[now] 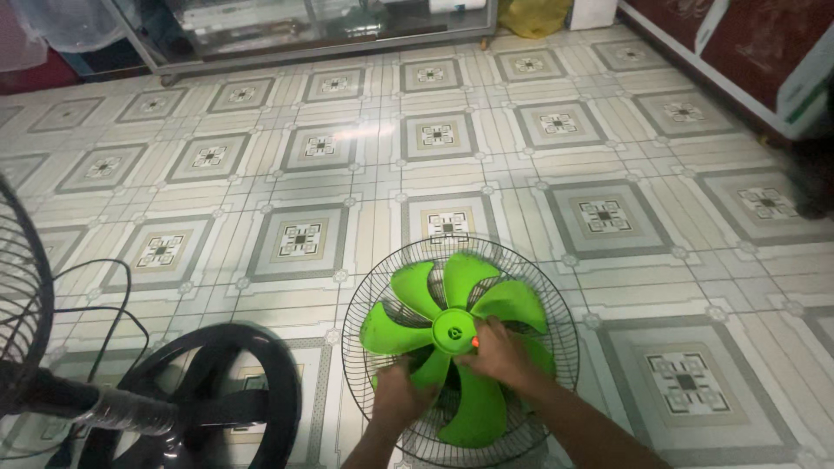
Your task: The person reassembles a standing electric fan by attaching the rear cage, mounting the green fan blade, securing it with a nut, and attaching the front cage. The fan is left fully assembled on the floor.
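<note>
Both our hands sit on the green fan blade (452,334), seen from our head camera looking down. Our left hand (401,393) lies spread on a low blade, fingers pressed flat on the plastic. Our right hand (497,349) is curled by the round hub (453,333) in the middle, and its fingertips (477,344) seem to pinch something small and orange there. We cannot tell just what that small thing is.

We see the blade resting inside a round wire grill (556,300). It lies flat on the tiled floor (625,148), close in front of us.

We think this step goes best if the left hand keeps the blade from turning while the right hand works at the hub. We should push down softly, since thin plastic can bend. We should also keep our fingers away from the wire.

Now we count. We see one green blade wheel with five wings showing, and our arms may hide more. We see one wire grill under it. At the far left we see part of one more grill (22,287). We see one black ring (217,391) on the floor to the left, with one dark pole (95,404) lying over it. We see thin black cords (104,304) looping near them, too tangled to count. We see two hands, both ours.
</note>
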